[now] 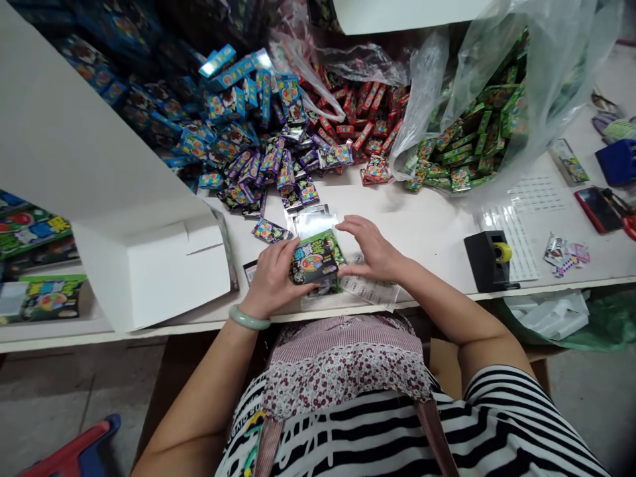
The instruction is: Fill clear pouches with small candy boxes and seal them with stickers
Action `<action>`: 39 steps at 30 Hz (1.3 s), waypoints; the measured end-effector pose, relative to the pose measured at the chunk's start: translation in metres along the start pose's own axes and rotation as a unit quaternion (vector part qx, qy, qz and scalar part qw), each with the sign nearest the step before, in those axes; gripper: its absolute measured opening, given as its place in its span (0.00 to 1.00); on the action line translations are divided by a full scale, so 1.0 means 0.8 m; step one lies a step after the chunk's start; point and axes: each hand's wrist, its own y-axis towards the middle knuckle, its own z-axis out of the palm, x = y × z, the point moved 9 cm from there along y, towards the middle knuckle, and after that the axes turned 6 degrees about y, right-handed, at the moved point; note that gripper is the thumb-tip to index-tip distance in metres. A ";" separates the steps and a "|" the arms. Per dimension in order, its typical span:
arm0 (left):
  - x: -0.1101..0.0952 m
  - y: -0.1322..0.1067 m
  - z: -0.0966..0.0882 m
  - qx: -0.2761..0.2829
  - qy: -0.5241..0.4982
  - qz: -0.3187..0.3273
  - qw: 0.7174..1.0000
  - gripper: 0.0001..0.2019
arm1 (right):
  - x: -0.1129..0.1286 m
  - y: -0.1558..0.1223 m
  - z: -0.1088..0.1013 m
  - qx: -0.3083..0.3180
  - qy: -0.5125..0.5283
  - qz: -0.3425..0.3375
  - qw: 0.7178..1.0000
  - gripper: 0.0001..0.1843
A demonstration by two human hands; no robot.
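Note:
A small black and green printed box (314,260) with colourful lettering is at the table's front edge. My left hand (272,277), with a pale green bangle at the wrist, grips its left side, fingers above and thumb below. Round the box's right side, my right hand (370,250) is spread, thumb and fingers apart; whether the thumb touches the box I cannot tell. A purple candy packet (272,230) lies just beyond my left fingers. Clear plastic film (315,217) shows behind the box. A sheet of small labels (372,290) lies partly under my right hand.
Heaps of blue packets (233,106), red packets (368,106) and green packets (477,139) lie at the back, partly in clear bags. An open white carton (173,278) stands left. A black tape dispenser (484,262) and a phone (599,209) are at the right.

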 end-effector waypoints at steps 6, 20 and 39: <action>0.001 0.002 0.006 -0.004 -0.007 0.008 1.000 0.47 | -0.015 0.007 0.010 -0.001 0.075 0.017 0.997 0.25; 0.016 -0.007 -0.001 -0.010 -0.017 -0.014 1.000 0.49 | -0.223 0.075 -0.087 -0.079 -0.263 0.333 0.902 0.23; 0.018 -0.005 -0.001 0.017 -0.014 -0.033 0.999 0.49 | -0.194 0.023 -0.053 0.030 -0.174 0.326 0.929 0.29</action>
